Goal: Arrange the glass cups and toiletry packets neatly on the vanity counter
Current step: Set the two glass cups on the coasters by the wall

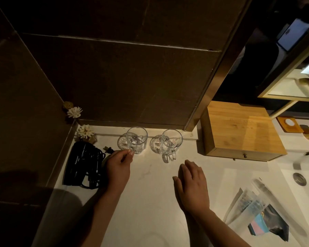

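Note:
Two clear glass cups with handles stand side by side at the back of the white vanity counter point(150, 175). The left cup point(137, 139) is pinched at its handle by the fingers of my left hand point(119, 166). The right cup point(171, 142) stands free, its handle pointing toward me. Below it, my right hand point(190, 186) hovers over the counter with fingers spread and nothing in it. A loose pile of clear and coloured toiletry packets point(257, 211) lies at the lower right, partly over the sink edge.
A black hair dryer point(80, 164) with coiled cord lies at the left. White flower ornaments point(85, 131) sit in the back left corner. A wooden drawer box point(239, 131) stands at the right, beside the sink basin with its drain point(299, 179).

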### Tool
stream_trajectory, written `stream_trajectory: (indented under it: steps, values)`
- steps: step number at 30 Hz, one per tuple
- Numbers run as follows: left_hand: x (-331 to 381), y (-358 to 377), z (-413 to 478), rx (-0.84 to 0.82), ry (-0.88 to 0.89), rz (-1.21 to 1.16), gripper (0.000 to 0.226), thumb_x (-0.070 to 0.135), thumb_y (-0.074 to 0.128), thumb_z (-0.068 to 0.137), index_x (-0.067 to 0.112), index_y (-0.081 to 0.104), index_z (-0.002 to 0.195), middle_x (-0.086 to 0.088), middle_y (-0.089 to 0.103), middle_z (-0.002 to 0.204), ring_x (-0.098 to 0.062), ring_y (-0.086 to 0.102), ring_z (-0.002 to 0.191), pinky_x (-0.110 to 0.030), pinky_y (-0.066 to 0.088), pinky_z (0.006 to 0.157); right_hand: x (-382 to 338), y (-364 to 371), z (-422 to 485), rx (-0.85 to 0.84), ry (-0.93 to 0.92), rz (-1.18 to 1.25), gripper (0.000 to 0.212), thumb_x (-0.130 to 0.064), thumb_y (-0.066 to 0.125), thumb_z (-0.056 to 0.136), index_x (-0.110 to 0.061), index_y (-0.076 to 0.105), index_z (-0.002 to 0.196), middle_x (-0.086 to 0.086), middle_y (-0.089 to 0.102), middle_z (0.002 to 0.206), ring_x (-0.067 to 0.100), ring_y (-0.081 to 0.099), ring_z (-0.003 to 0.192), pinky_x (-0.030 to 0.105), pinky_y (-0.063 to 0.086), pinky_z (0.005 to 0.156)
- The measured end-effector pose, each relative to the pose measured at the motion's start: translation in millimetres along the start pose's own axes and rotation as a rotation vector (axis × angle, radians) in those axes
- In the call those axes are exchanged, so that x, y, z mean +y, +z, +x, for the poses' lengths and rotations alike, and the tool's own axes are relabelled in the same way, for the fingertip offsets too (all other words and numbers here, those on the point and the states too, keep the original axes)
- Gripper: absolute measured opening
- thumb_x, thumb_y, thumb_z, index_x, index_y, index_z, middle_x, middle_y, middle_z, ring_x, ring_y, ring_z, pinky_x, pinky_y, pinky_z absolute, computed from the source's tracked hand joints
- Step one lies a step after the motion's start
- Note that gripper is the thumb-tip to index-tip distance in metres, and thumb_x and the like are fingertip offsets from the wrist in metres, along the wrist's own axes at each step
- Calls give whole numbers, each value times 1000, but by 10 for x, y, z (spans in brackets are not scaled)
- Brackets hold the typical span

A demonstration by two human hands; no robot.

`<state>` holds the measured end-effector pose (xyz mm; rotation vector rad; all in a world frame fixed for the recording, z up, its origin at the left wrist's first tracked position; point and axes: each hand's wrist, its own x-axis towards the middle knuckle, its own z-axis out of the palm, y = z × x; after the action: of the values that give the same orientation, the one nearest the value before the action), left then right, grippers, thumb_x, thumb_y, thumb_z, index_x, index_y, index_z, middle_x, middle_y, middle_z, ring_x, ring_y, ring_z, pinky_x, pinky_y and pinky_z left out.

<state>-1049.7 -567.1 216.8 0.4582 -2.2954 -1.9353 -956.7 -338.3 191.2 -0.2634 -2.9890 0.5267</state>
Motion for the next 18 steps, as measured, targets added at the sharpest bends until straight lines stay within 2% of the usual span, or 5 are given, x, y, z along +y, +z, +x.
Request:
stream_trajectory:
  steps: [4, 6, 8, 12, 18]
  values:
    - [70, 77, -67, 60, -6, -49, 15, 6, 71, 88, 21, 72, 89, -14, 70, 97, -30, 72, 88, -42, 59, 83, 14, -5, 12, 11, 14, 6, 54, -51, 43, 95, -18, 52, 136, 2, 44, 151, 24, 35, 139, 44, 35, 115]
    - [80, 97, -89, 75, 8, -31, 9, 6, 72, 87, 10, 76, 95, -14, 71, 99, -28, 72, 91, -38, 58, 84, 27, 7, 13, 17, 7, 9, 53, -51, 44, 94, -18, 53, 135, 2, 45, 150, 24, 36, 139, 43, 33, 116]
    - [75, 113, -77, 85, 4, -13, 17, 7, 72, 87, 1, 75, 102, -15, 72, 102, -26, 72, 93, -34, 57, 83, 27, 6, 9, 14, 7, 2, 53, -50, 45, 94, -18, 54, 135, 2, 46, 150, 23, 36, 139, 42, 33, 116]
    - [56, 132, -75, 100, -4, -8, 18, 5, 72, 87, -1, 74, 104, -17, 72, 104, -27, 72, 95, -17, 56, 75, 14, -20, 2, 15, 3, -5, 51, -49, 46, 94, -18, 54, 133, 2, 46, 149, 24, 36, 139, 41, 33, 116]
    - [52, 192, -186, 95, 4, 11, 17, 6, 72, 87, -1, 74, 103, -16, 73, 101, -25, 72, 92, -10, 55, 71, 3, -21, -1, 0, 12, -18, 52, -50, 45, 95, -19, 53, 135, 2, 45, 150, 23, 35, 140, 43, 34, 116]
